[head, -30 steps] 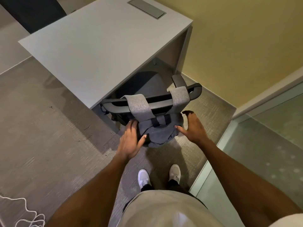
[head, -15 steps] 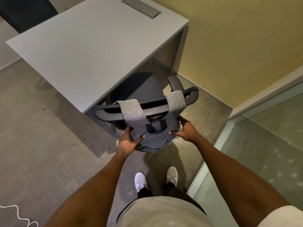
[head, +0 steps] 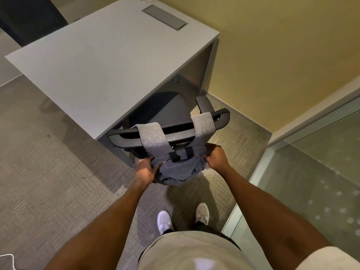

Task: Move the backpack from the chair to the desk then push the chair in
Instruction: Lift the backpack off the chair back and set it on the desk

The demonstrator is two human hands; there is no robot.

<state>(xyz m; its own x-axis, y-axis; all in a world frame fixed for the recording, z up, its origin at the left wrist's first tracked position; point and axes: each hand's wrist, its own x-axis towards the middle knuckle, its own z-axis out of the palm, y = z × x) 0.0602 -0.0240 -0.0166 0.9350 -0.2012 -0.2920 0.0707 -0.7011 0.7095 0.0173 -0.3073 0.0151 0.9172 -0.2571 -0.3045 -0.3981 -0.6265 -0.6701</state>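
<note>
Both hands have closed in since a second ago: then they were open at the bag's sides, and now they clamp its fabric. The backpack [head: 178,168] hangs off the back of the chair [head: 220,121], its two light grey straps [head: 153,139] looped over the top rail and its darker grey body sagging behind the backrest, creased and bunched at the top. The left hand [head: 145,170] grips the bag's left upper corner, fingers curled around a fold of cloth. The right hand [head: 215,155] pinches the bag's right upper corner, knuckles up. A black buckle strap crosses between the two shoulder straps, just in front of the hands.

The chair itself sits half tucked under the desk [head: 109,61], seat in shadow, one armrest [head: 204,104] poking out on the far right of the bag. The desk top beyond the chair carries a grey cable hatch [head: 165,17] near its far edge. The bag's lower half is hidden behind its own folds, and the chair base cannot be made out. Below the bag, two pale shoes [head: 164,222] stand on the carpet [head: 48,182].
</note>
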